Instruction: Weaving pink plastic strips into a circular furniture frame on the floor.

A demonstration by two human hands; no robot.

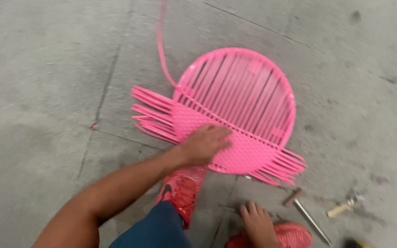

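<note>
Where the left hand [204, 144] presses the pink woven disc [240, 110], grey concrete floor [47, 69] spreads.

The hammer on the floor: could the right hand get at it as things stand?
Probably yes. The right hand rests on the concrete floor by the red shoe, and the hammer lies just beside it with only bare floor between. The left hand is pressed on the pink woven disc.
</note>
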